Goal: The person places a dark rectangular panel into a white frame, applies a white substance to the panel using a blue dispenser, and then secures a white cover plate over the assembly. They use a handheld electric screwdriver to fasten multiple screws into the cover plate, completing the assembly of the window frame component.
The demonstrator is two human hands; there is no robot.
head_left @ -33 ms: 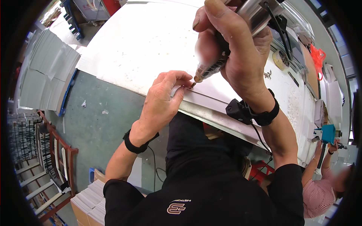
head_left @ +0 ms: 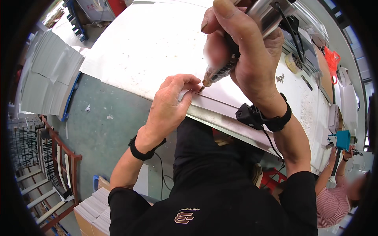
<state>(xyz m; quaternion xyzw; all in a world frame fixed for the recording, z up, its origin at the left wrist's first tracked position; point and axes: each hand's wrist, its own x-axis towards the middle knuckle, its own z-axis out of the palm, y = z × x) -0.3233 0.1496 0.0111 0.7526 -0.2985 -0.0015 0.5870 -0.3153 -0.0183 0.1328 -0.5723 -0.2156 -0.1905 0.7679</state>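
Observation:
My right hand (head_left: 254, 55) is wrapped round a power screwdriver (head_left: 265, 17) with a metal body and dark grip, tilted down to the left. Its tip meets a small brass-coloured screw (head_left: 202, 89) at the left end of a long white strip (head_left: 228, 110) along the table's near edge. Beside that tip, my left hand (head_left: 167, 104) is closed, thumb and fingers pinching the strip's end. The fingers partly cover what they grip. Both wrists wear black bands.
The white table (head_left: 145, 51) bears a small pile of screws (head_left: 280, 78) and a round tub (head_left: 293, 63) of dark bits. Stacked white sheets (head_left: 49, 78) stand at left, near a rust-red rack (head_left: 59, 137). At right, a person in a striped shirt (head_left: 334, 204) holds a teal tool (head_left: 342, 139).

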